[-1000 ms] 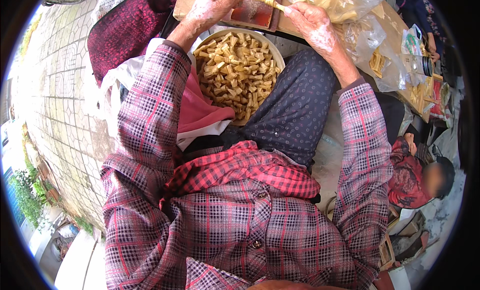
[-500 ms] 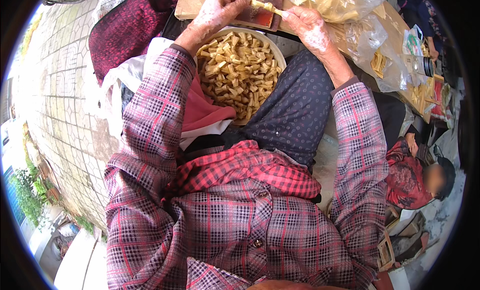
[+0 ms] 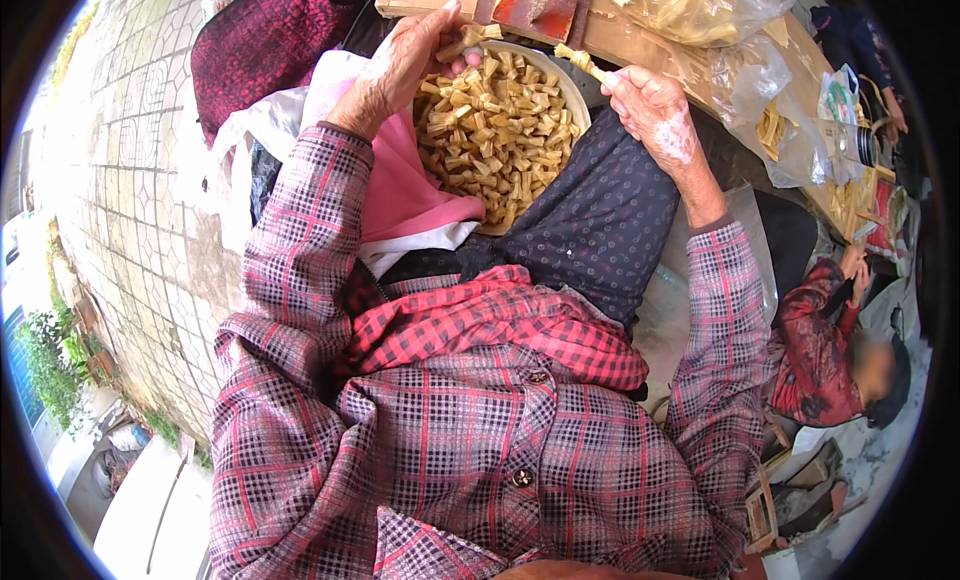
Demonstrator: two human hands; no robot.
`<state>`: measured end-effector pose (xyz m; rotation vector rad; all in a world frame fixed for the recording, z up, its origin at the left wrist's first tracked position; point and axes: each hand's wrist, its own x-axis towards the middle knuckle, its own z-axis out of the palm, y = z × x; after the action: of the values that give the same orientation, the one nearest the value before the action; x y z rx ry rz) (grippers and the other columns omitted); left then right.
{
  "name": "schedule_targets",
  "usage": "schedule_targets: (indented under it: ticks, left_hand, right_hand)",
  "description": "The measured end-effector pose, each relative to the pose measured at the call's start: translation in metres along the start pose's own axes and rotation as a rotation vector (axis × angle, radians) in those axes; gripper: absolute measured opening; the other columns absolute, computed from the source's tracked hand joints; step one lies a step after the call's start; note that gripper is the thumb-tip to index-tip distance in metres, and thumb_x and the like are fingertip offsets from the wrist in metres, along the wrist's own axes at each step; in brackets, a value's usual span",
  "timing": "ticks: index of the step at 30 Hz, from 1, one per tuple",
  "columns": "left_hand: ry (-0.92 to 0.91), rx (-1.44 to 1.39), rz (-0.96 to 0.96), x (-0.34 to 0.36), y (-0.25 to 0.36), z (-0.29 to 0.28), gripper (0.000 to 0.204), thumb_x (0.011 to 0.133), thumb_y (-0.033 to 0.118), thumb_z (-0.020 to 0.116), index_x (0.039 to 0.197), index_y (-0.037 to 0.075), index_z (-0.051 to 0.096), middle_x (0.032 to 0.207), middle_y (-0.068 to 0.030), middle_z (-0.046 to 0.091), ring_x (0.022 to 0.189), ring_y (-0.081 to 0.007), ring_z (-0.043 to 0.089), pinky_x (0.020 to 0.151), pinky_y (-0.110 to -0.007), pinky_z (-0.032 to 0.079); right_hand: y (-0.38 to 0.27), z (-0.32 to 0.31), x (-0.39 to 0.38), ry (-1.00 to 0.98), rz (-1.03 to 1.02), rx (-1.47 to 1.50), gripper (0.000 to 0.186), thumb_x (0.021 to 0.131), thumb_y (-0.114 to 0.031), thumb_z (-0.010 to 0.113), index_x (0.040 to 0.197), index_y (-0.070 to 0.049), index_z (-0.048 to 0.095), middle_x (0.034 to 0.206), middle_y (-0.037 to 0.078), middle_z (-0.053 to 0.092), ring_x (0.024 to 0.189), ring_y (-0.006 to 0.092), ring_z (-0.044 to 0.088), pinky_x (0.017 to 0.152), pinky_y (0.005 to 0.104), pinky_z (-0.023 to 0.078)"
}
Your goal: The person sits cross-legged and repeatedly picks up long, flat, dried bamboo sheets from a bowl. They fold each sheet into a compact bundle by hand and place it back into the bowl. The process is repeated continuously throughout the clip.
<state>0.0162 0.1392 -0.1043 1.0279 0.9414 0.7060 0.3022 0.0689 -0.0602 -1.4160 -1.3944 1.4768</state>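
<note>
My left hand (image 3: 412, 65) is over the far left rim of a round pale basin (image 3: 568, 85). Its fingers curl loosely round a short tan tofu-skin knot (image 3: 472, 42). Tofu-skin knots (image 3: 500, 130) fill the basin in a heap. To the right of the basin, my right hand (image 3: 650, 105) pinches the end of a yellowish tofu-skin strip (image 3: 578, 60). The strip points up and left, with a knot at its far end. Both hands are apart.
Beyond the basin stands a wooden board (image 3: 660, 55) with a red-brown worn block (image 3: 535, 10). Clear plastic bags (image 3: 690, 5) of tan strips lie on it. Pink cloth (image 3: 400, 185) hangs left of the basin. At the right sits another person (image 3: 815, 340), hands together.
My hands have moved apart; before, one knotted strip stretched between them above the board. My left hand now has a short knot over the basin, and my right has come down with a strip.
</note>
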Motion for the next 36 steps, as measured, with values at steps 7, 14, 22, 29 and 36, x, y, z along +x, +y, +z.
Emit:
schedule_targets:
  ticks: [7, 14, 22, 29, 36]
  left_hand:
    - [-0.089, -0.205, -0.059, -0.004, -0.012, 0.003, 0.053, 0.098, 0.045, 0.038, 0.112, -0.002, 0.056, 0.100, -0.0118, 0.064, 0.088, -0.0169, 0.062, 0.082, -0.027, 0.048]
    - [-0.206, -0.151, -0.075, -0.008, -0.012, 0.002, 0.054, 0.097, 0.047, 0.038, 0.112, -0.001, 0.058, 0.102, -0.0098, 0.065, 0.084, -0.0136, 0.059, 0.080, -0.028, 0.047]
    - [-0.205, -0.057, -0.086, -0.013, -0.017, 0.007, 0.048, 0.095, 0.041, 0.046, 0.110, -0.002, 0.060, 0.093, -0.0068, 0.065, 0.076, -0.0088, 0.056, 0.071, -0.023, 0.046]
    - [-0.156, 0.024, -0.062, -0.019, -0.015, 0.014, 0.039, 0.092, 0.034, 0.055, 0.110, -0.001, 0.061, 0.091, -0.0037, 0.065, 0.075, -0.0071, 0.056, 0.071, -0.020, 0.045]
    - [-0.308, 0.259, 0.112, -0.029, 0.001, 0.044, 0.046, 0.092, 0.033, 0.055, 0.122, -0.001, 0.055, 0.091, -0.0021, 0.064, 0.076, -0.0069, 0.056, 0.067, -0.022, 0.047]
  right_hand:
    - [0.004, 0.010, -0.008, -0.058, 0.003, -0.064, 0.022, 0.094, -0.019, 0.057, 0.083, 0.000, 0.061, 0.064, -0.006, 0.047, 0.058, 0.0018, 0.041, 0.051, 0.0188, 0.035]
    - [0.015, 0.015, -0.005, -0.084, -0.096, -0.101, 0.019, 0.094, -0.020, 0.056, 0.090, -0.002, 0.063, 0.064, -0.006, 0.049, 0.053, -0.0003, 0.040, 0.045, 0.0149, 0.031]
    - [0.019, 0.016, -0.012, -0.058, -0.093, -0.128, 0.019, 0.094, -0.019, 0.056, 0.090, -0.002, 0.063, 0.066, -0.006, 0.050, 0.056, 0.0001, 0.042, 0.049, 0.0149, 0.033]
    - [0.020, 0.016, -0.016, -0.067, -0.109, -0.135, 0.020, 0.094, -0.020, 0.056, 0.091, -0.002, 0.063, 0.067, -0.006, 0.051, 0.057, 0.0005, 0.042, 0.050, 0.0154, 0.033]
    - [0.015, 0.026, -0.017, -0.138, -0.128, -0.118, 0.019, 0.093, -0.013, 0.057, 0.089, 0.005, 0.059, 0.068, -0.003, 0.046, 0.066, 0.0049, 0.042, 0.057, 0.0237, 0.040]
